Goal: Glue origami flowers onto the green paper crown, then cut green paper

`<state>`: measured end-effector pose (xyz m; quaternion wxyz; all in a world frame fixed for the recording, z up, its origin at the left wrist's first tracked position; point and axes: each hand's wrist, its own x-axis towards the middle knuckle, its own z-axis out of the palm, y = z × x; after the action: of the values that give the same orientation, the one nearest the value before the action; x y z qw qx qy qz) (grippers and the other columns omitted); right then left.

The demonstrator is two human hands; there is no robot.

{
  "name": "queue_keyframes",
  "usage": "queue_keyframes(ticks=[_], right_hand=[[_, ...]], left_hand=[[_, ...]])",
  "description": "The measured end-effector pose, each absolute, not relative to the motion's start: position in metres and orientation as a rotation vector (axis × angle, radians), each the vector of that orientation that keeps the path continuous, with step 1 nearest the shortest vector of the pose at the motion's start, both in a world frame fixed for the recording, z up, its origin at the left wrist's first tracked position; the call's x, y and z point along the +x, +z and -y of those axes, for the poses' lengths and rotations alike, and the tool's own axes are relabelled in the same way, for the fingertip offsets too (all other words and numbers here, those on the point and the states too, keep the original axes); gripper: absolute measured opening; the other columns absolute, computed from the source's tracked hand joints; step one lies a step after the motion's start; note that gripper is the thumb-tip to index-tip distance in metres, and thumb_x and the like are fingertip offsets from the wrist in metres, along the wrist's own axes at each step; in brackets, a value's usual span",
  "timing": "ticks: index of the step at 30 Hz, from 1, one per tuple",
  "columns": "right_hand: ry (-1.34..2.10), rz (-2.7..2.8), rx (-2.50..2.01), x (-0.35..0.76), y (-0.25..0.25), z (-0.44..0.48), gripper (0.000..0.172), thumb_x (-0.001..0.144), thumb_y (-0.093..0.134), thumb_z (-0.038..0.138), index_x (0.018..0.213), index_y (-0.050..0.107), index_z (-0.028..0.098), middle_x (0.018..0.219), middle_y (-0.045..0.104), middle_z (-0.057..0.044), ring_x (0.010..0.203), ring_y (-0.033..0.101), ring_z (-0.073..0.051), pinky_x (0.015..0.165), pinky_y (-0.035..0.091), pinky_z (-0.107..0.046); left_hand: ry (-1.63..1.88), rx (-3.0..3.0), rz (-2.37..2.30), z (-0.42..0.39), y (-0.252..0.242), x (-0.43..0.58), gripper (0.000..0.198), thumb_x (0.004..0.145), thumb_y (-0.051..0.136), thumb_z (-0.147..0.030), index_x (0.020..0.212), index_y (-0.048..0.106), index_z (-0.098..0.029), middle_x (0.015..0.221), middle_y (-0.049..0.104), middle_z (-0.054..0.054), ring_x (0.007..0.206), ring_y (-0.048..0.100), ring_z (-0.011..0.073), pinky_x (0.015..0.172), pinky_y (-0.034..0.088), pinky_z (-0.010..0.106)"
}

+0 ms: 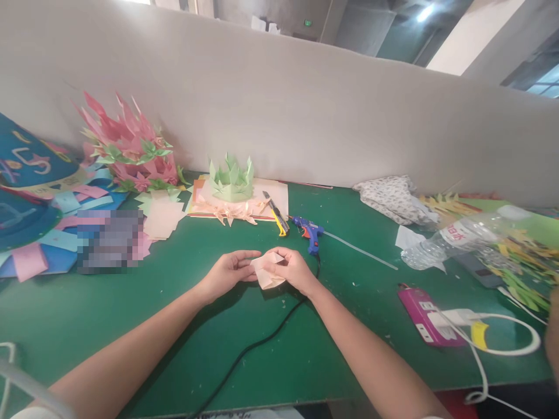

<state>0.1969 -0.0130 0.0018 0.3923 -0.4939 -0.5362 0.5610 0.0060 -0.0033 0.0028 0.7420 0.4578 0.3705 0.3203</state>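
Above the middle of the green table, a small folded piece of pale peach paper [269, 278] is held between both hands. My left hand [230, 270] is closed on its left edge, thumb and fingers together. My right hand [293, 269] pinches it from the right, with the thumb lying across the front. Just beyond the hands lie a yellow and black utility knife [276, 214] and a blue glue gun [310, 231] with a clear glue stick [362, 249] in its back. Behind them a green folded-paper crown [232, 181] stands on paper sheets, with peach paper flowers [227, 212] in front.
Pink paper crowns [142, 154], peach paper sheets [163, 216] and blue party hats [32, 163] stand at the left. A plastic bottle [458, 235] and a pink power strip [430, 320] lie at the right. The black cord [248, 349] crosses the table. A grey partition [305, 105] closes the back.
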Motion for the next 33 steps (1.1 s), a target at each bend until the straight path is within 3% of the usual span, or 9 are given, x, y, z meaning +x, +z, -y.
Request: queue_keyframes(ticks=[6, 12, 24, 33], right_hand=[[1.371, 1.386, -1.272, 0.1961, 0.0004, 0.0135, 0.029, 0.065, 0.071, 0.034, 0.086, 0.063, 0.016, 0.075, 0.062, 0.0, 0.064, 0.056, -0.013, 0.059, 0.045, -0.023], [1.364, 1.411, -1.267, 0.1954, 0.0038, 0.0152, 0.028, 0.065, 0.07, 0.035, 0.084, 0.063, 0.015, 0.073, 0.061, 0.0, 0.063, 0.055, -0.012, 0.059, 0.044, -0.023], [1.277, 1.442, -1.326, 0.1958, -0.0023, 0.0135, 0.028, 0.063, 0.072, 0.037, 0.06, 0.055, 0.014, 0.055, 0.044, 0.005, 0.052, 0.039, -0.007, 0.049, 0.033, -0.019], [1.287, 1.501, -1.202, 0.194, 0.0017, 0.0157, 0.021, 0.068, 0.068, 0.034, 0.072, 0.064, 0.014, 0.066, 0.059, 0.001, 0.061, 0.051, -0.01, 0.058, 0.04, -0.021]], left_hand=[[0.794, 1.108, -0.858, 0.0047, 0.0033, 0.0082, 0.041, 0.067, 0.071, -0.033, 0.101, 0.057, -0.016, 0.093, 0.064, 0.003, 0.075, 0.065, 0.013, 0.079, 0.052, 0.033], [0.803, 1.227, -1.057, 0.0026, 0.0051, 0.0051, 0.032, 0.064, 0.07, -0.042, 0.073, 0.061, -0.013, 0.07, 0.064, 0.001, 0.064, 0.061, 0.0126, 0.068, 0.051, 0.029], [0.81, 1.394, -1.014, 0.003, 0.0049, 0.0052, 0.027, 0.072, 0.062, -0.042, 0.078, 0.059, -0.015, 0.068, 0.06, 0.0, 0.061, 0.055, 0.0114, 0.061, 0.046, 0.025], [0.763, 1.556, -1.09, 0.0086, 0.0047, 0.0073, 0.027, 0.074, 0.059, -0.043, 0.068, 0.056, -0.017, 0.061, 0.058, -0.001, 0.055, 0.052, 0.0114, 0.054, 0.041, 0.023]])
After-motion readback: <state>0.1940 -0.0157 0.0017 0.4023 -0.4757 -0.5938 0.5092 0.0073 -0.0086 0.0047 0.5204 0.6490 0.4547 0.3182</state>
